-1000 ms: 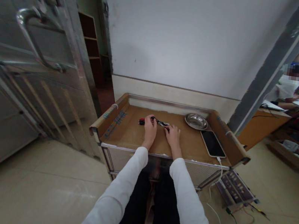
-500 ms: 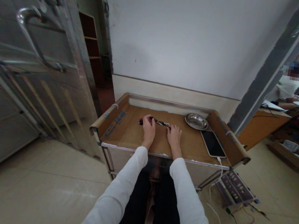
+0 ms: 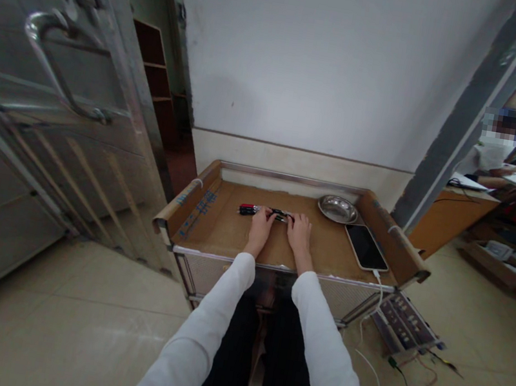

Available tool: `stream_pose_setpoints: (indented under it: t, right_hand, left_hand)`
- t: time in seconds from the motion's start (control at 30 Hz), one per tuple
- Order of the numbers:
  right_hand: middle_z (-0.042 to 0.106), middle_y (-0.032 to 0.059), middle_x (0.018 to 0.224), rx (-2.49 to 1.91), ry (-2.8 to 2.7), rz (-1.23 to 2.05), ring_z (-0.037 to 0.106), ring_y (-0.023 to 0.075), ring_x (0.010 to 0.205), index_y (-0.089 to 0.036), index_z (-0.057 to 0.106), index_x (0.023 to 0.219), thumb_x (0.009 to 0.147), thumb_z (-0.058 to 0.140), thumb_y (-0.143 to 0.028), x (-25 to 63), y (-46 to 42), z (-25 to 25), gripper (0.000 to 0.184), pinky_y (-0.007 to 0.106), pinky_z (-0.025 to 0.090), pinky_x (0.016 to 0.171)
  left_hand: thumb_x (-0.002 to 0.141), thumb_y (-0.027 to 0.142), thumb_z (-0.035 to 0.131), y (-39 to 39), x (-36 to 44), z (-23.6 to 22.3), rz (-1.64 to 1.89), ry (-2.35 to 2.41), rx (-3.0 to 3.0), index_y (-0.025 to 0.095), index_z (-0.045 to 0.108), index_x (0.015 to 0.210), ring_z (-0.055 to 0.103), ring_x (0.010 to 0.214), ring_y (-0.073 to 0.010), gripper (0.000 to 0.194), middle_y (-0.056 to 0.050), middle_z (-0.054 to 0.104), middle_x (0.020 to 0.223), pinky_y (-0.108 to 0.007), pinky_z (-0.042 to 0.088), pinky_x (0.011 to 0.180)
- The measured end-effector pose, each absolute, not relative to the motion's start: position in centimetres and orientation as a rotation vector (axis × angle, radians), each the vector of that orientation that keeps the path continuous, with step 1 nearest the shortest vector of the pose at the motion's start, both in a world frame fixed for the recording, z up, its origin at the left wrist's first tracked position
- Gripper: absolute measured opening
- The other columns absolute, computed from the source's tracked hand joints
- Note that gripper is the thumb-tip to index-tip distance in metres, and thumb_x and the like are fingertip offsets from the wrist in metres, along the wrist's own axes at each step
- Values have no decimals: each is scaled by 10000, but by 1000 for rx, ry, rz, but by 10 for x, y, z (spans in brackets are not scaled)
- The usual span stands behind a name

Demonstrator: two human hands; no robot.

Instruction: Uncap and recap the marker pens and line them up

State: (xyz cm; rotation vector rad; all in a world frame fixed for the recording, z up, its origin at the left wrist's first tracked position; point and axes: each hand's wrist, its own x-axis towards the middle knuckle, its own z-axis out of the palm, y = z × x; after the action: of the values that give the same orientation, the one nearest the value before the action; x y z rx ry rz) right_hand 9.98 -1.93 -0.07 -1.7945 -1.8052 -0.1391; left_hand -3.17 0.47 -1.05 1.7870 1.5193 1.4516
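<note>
A small bunch of slim black pens (image 3: 246,209), one or more with a red part, lies crosswise on the cardboard-lined cart top (image 3: 225,233). My left hand (image 3: 260,231) has its fingers closed around the middle of the bunch, and the pens' left ends stick out past it. At the other end, my right hand (image 3: 299,232) is closed with its fingertips on the pens' right tips. Both palms face down, close above the cardboard. The fingers hide part of the pens, so their exact number cannot be told.
A shiny metal bowl (image 3: 337,209) stands at the back right of the cart. In front of it lies a smartphone (image 3: 367,248) with a white cable. A metal door (image 3: 65,143) is at left. Electrical equipment (image 3: 408,327) and loose wires are on the floor at right; a person sits beyond.
My left hand has come down slightly and to the right along the bunch, so more of the pens' left ends show. My right hand stays at the right ends.
</note>
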Motion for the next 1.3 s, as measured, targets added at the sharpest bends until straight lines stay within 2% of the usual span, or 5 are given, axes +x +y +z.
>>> stream_pose_setpoints:
  t: [0.43, 0.63, 0.8, 1.07, 1.3]
  right_hand:
    - [601, 108, 1070, -1738, -1849, -154, 492, 212, 984, -164, 630, 1041, 954, 393, -261, 101, -16, -4, 271, 309, 323, 830]
    - [599, 100, 1075, -1716, -1875, -138, 487, 216, 997, -177, 630, 1061, 949, 411, -264, 101, -17, -4, 261, 318, 318, 839]
    - [597, 91, 1072, -1684, -1911, -112, 486, 219, 1008, -208, 648, 1047, 929, 437, -231, 100, -18, -3, 243, 323, 317, 842]
    - [609, 87, 1065, -1698, -1889, -112, 491, 229, 1020, -215, 646, 1047, 921, 451, -232, 102, -16, -6, 233, 335, 320, 848]
    - [618, 73, 1084, -1638, -1923, -60, 500, 224, 1037, -218, 631, 1055, 898, 475, -204, 102, -14, -8, 222, 326, 326, 863]
  left_hand:
    - [855, 104, 491, -1, -29, -7, 1376, 1724, 2010, 176, 487, 851, 532, 988, -211, 72, -83, 552, 946, -396, 429, 938]
    - [831, 58, 438, -2, -24, -2, 1434, 1555, 2099, 172, 498, 893, 549, 956, -204, 143, -92, 564, 961, -379, 441, 917]
    - [821, 80, 474, 2, -24, -3, 1421, 1321, 2156, 178, 509, 884, 562, 887, -175, 122, -57, 568, 905, -344, 469, 867]
    - [816, 65, 489, 6, -27, -10, 1421, 1338, 2063, 178, 511, 868, 563, 838, -168, 127, -50, 574, 878, -342, 475, 837]
    - [769, 14, 494, 6, -28, -12, 1325, 1355, 2135, 168, 524, 850, 557, 886, -188, 177, -57, 581, 866, -359, 454, 872]
